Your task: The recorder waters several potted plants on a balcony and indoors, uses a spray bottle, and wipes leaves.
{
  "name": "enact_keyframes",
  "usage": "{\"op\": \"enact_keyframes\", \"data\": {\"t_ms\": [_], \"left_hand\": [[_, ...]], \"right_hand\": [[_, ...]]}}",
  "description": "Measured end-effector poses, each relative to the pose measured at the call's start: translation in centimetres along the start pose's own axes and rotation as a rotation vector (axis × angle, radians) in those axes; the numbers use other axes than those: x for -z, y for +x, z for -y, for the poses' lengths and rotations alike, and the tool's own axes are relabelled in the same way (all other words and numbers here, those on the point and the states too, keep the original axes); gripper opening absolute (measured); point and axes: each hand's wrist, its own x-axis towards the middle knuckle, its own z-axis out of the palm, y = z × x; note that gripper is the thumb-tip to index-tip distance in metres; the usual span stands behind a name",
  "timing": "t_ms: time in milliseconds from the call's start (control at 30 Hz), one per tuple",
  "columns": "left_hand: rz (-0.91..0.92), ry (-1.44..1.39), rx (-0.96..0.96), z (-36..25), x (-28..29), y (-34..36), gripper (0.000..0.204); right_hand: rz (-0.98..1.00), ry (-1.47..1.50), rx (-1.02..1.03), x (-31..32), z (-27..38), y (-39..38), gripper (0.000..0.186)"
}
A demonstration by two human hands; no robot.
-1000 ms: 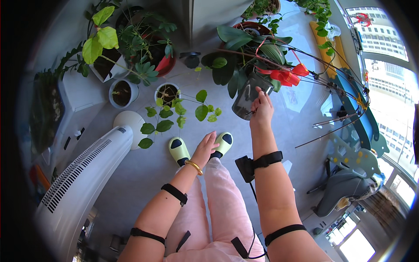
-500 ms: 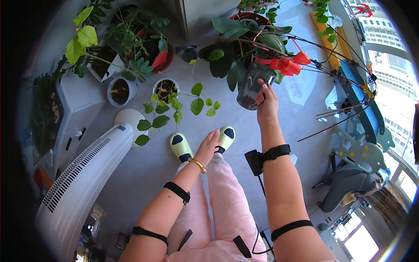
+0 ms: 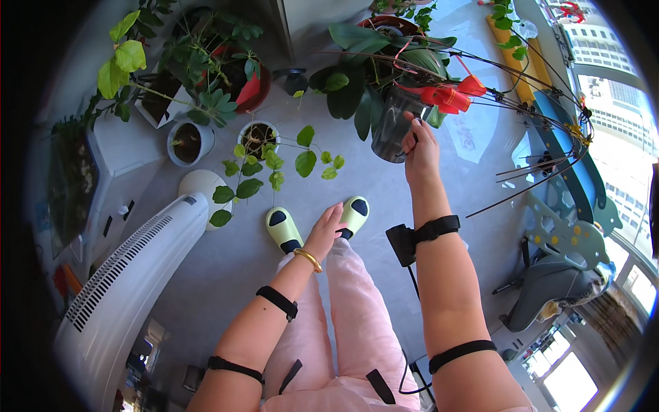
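My right hand (image 3: 421, 152) is closed round the handle of a dark see-through jug (image 3: 388, 141). The jug leans toward a large plant with broad dark leaves (image 3: 347, 96), its far end hidden partly by leaves and by a red ribbon bow (image 3: 447, 98). I cannot make out whether there is water in it. My left hand (image 3: 325, 232) hangs above the slippers with its fingers loosely stretched out, holding nothing.
At the left, several potted plants stand near a white pot with a trailing vine (image 3: 259, 139). A tall white fan-like appliance (image 3: 127, 275) rises at lower left. Thin dark stems (image 3: 522, 103) reach right from the large plant. A blue and yellow slide (image 3: 573, 165) is beside the window.
My right hand has moved slightly up and away with the jug, whose far end goes further in among the leaves and ribbon. My left hand has barely moved.
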Motion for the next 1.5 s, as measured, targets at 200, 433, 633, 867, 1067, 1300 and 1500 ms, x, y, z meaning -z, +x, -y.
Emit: {"op": "enact_keyframes", "data": {"t_ms": [200,433,633,867,1067,1300,1500], "left_hand": [[0.002,0.029,-0.006,-0.6,-0.2,0.0,0.061],[-0.001,0.058,0.003,-0.9,-0.6,0.2,0.058],[0.016,0.085,0.026,-0.9,-2.0,0.0,0.057],[0.029,0.132,0.054,-0.7,-3.1,0.3,0.057],[0.037,0.157,0.047,-0.4,-3.9,0.3,0.066],[0.055,0.207,0.087,-0.6,-4.7,0.1,0.064],[0.06,0.21,0.068,-0.8,-5.2,0.2,0.068]], "right_hand": [[-0.026,0.041,-0.013,0.5,0.5,-1.2,0.024],[-0.035,-0.056,-0.058,2.1,1.8,-2.7,0.025],[-0.063,-0.052,-0.071,3.9,1.7,-5.8,0.025],[-0.05,-0.029,-0.076,4.9,1.9,-8.7,0.025],[-0.029,-0.036,-0.054,5.1,2.6,-10.1,0.026],[0.016,-0.012,-0.01,3.8,4.3,-9.5,0.024],[0.001,-0.04,-0.036,2.6,4.6,-7.6,0.025]]}}
